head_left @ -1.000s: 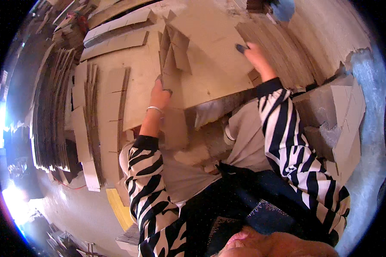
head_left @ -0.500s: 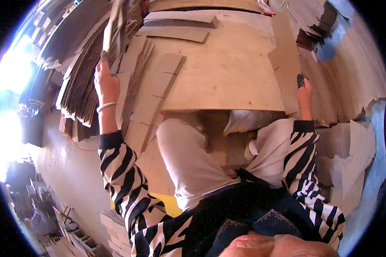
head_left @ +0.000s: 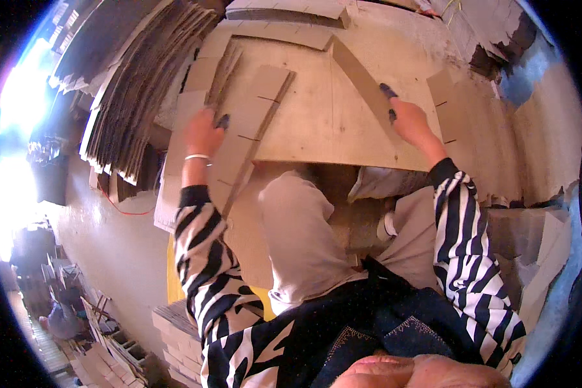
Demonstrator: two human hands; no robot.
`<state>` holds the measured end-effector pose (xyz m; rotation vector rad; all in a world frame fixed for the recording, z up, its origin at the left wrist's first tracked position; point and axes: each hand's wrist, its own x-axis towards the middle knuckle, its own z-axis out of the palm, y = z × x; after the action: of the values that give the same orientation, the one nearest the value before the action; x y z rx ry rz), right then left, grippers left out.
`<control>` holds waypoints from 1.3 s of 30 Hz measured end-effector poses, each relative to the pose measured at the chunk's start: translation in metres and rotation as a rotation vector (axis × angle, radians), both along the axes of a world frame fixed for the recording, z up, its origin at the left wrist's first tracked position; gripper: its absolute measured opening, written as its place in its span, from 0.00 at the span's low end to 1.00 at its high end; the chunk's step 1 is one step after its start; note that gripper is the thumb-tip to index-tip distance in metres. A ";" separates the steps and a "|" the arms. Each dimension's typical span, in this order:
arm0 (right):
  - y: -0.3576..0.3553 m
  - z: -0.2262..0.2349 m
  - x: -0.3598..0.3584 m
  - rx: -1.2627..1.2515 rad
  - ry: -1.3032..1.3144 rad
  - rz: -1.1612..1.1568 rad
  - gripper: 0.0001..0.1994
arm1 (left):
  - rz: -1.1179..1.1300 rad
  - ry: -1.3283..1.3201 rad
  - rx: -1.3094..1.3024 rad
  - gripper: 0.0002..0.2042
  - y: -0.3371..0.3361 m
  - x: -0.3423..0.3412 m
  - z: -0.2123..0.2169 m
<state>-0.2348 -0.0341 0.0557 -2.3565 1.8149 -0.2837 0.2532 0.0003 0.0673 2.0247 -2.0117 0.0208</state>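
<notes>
My right hand (head_left: 411, 123), with dark covers on its fingertips, grips a long brown cardboard strip (head_left: 363, 81) that slants over the wooden tabletop (head_left: 304, 126). My left hand (head_left: 201, 134) is closed at the edge of a pale cardboard strip (head_left: 176, 171) on the table's left side; its dark-covered thumb shows, while the other fingers are partly hidden. Beside that hand lies a slotted cardboard strip (head_left: 255, 116), with several more strips (head_left: 223, 74) bunched just behind. Another slotted strip (head_left: 441, 107) is at the right edge of the table.
A large fanned stack of cardboard (head_left: 136, 84) stands at the far left. Flat strips (head_left: 288, 11) are stacked at the table's back. More cardboard sheets (head_left: 498, 136) fill the right side. My knees are under the front edge, near a pale bag (head_left: 385, 183).
My left hand has come down and inward from the far-left stack. My right hand has moved left, away from the right edge, and now holds a strip slanted across the table.
</notes>
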 end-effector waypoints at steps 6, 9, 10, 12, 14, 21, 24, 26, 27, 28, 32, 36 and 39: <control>0.017 -0.027 0.022 -0.019 -0.066 0.088 0.10 | 0.245 -0.489 -0.140 0.20 -0.011 -0.117 -0.077; 0.014 -0.016 0.019 -0.038 -0.033 0.020 0.09 | 0.191 -0.486 -0.060 0.15 -0.021 -0.115 -0.096; 0.012 -0.013 0.020 -0.062 -0.063 0.047 0.09 | 0.130 -0.449 -0.049 0.14 -0.023 -0.111 -0.097; 0.010 -0.010 0.020 -0.111 -0.120 0.103 0.08 | 0.011 -0.374 -0.024 0.12 -0.025 -0.100 -0.095; 0.017 -0.006 0.029 -0.240 -0.264 0.187 0.08 | 0.007 -0.275 -0.009 0.11 -0.026 -0.099 -0.082; 0.031 -0.010 0.061 -0.458 -0.456 0.339 0.07 | 0.016 0.509 0.007 0.12 -0.015 -0.180 -0.076; 0.021 -0.020 0.044 -0.295 -0.287 0.274 0.09 | 0.097 0.695 0.074 0.13 -0.010 -0.220 -0.058; 0.021 -0.024 0.037 -0.214 -0.198 0.266 0.11 | 0.038 0.677 0.113 0.13 -0.012 -0.227 -0.056; 0.022 -0.027 0.035 -0.188 -0.153 0.290 0.11 | -0.037 0.589 0.137 0.13 -0.011 -0.229 -0.055; 0.022 -0.031 0.031 -0.162 -0.107 0.314 0.12 | -0.112 0.502 0.161 0.14 -0.011 -0.232 -0.055; 0.019 -0.025 0.018 -0.040 -0.119 0.208 0.16 | -0.248 0.566 0.387 0.14 -0.008 -0.244 -0.042; 0.015 -0.011 0.002 0.085 -0.041 0.047 0.17 | -0.048 -0.132 0.127 0.27 -0.021 -0.202 -0.026; 0.016 -0.005 0.001 0.084 -0.035 -0.001 0.15 | 0.087 -0.467 -0.022 0.25 -0.028 -0.144 -0.063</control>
<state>-0.2340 -0.0181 0.0511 -2.2799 1.7758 -0.2423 0.1089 -0.0276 0.0043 2.2491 -2.1592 0.5806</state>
